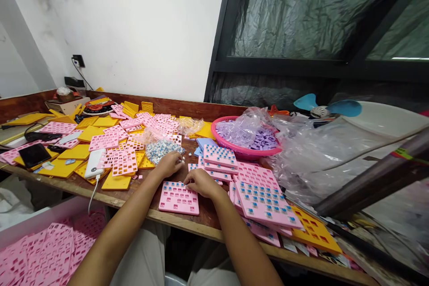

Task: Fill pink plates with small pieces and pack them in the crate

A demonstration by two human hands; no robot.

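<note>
A pink grid plate (178,198) lies flat near the front edge of the wooden table (201,221), with small blue pieces in its upper rows. My right hand (200,182) rests on the plate's top right corner, fingers curled over a cell. My left hand (169,163) sits just behind the plate beside a heap of small blue-and-white pieces (161,148), fingertips pinched near a few loose ones. What either hand pinches is too small to see.
Filled pink plates (264,199) are stacked to the right. Empty pink and orange plates (110,143) cover the left. A pink basket of purple parts (248,136), clear plastic bags (311,152), two phones (94,162) and a bin of pink plates (43,250) surround the spot.
</note>
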